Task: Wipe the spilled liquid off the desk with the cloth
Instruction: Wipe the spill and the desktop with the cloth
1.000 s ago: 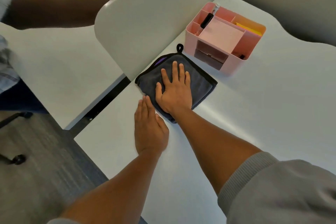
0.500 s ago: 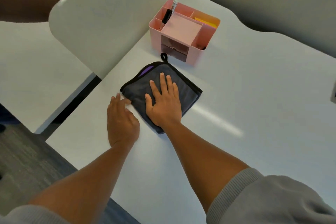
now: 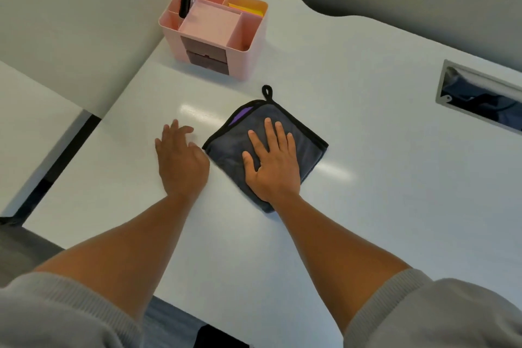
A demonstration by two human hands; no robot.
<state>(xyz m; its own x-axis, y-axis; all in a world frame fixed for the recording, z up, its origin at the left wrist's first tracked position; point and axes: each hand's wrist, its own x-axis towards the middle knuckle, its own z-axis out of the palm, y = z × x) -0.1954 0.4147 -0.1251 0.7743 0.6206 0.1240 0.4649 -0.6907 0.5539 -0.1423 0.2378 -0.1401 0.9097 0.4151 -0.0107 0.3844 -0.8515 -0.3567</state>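
grey folded microfibre cloth [image 3: 285, 133] with black trim and a small hanging loop lies flat on the white desk [image 3: 367, 192], in front of the pink plastic desk organiser [image 3: 245, 37]. right hand [image 3: 272, 162] presses palm-down on the cloth, fingers straight and spread, gripping nothing. left hand [image 3: 180, 162] rests flat on the bare desk just beside the cloth's left corner, fingers relaxed and holding nothing. no liquid is discernible on the desk.
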